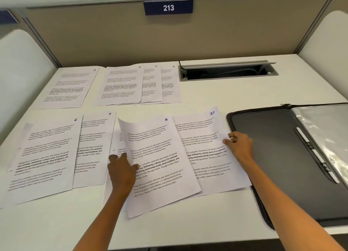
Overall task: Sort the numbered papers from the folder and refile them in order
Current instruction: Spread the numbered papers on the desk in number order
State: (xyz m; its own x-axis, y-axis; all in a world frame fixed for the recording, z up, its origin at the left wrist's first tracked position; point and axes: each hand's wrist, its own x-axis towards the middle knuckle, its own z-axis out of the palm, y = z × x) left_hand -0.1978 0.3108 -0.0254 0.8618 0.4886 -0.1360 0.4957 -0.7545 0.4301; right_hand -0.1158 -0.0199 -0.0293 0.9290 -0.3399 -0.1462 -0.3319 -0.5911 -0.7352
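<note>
Under sign 213 [168, 7], left hand [121, 170] pinching sheet 8 [160, 166], right hand [240, 144] gripping sheet 10 [207, 156]

Sheet 8 [160, 162] lies mid-desk [207, 96], overlapping sheet 10 [207, 151] on its right. Left of sheet 8 lie sheet 7 [94, 149], then sheet 6 [45, 156]. Behind sheet 8 lie sheets 1 [69, 86], 3 [122, 85], 4 [151, 83] and 5 [170, 83], left to right. The folder [273, 156] lies right of sheet 10, the cable tray [227, 69] behind it.

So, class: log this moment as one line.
left hand: holds sheet 8 | right hand: pinches sheet 10 | folder: open
</note>
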